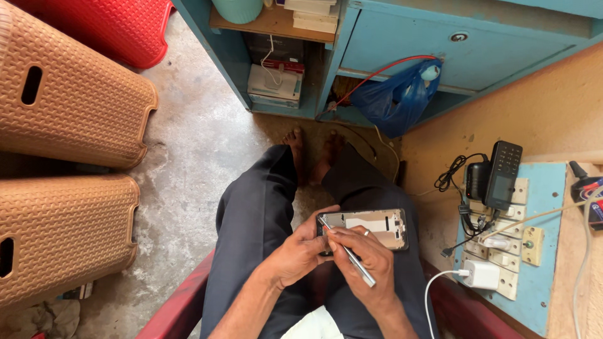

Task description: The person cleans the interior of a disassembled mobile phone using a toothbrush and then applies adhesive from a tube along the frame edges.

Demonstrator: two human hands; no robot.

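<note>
Right now the opened phone (370, 227) (back cover off) lies over the lap, its near end gripped by the left hand (300, 251). Right hand (367, 260) pinches a thin metal tool (349, 252), tip touching phone's left end.

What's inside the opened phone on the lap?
The phone shows a tan inner frame and a pale panel. The left hand and right hand, holding a metal tool, cover its left end.
</note>
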